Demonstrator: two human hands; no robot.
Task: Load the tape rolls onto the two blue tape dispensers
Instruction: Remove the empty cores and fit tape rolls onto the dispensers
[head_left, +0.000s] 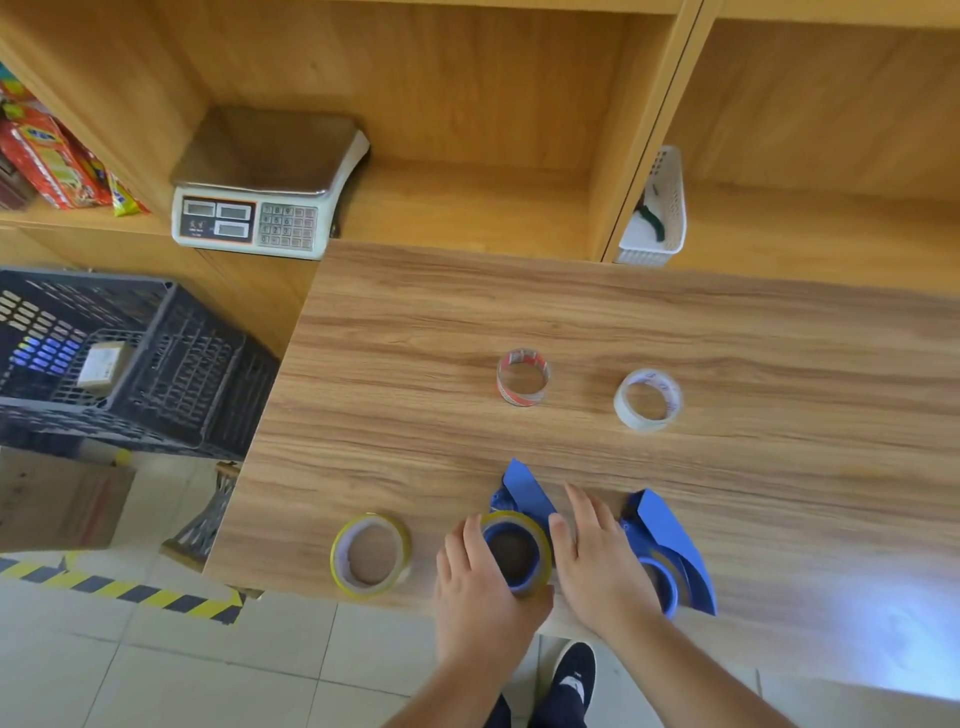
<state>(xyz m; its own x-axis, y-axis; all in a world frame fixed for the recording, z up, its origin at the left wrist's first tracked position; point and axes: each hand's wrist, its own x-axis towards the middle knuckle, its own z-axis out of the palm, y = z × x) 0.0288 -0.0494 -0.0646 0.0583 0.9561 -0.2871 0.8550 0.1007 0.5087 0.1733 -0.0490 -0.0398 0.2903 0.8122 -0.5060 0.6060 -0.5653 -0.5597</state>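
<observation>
Both hands cup the yellow tape roll (515, 553) seated on the left blue dispenser (524, 493) near the surface (415, 364) front edge: left hand (480, 587) curled at its 8 o'clock side, right hand (597, 556) loosely open, thumb at its 3 o'clock. The second dispenser (670, 545) lies just right; a loose yellow roll (370, 555) sits at 9 o'clock, two clear rolls (523, 376) at 12 o'clock

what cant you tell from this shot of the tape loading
Head view only:
- Whether the yellow roll is fully seated on the left dispenser: left hand and right hand cover its sides.
- Right dispenser: hub partly behind the right hand.
- Scale readout: too small.
- White basket contents: mostly hidden by its wall.
</observation>
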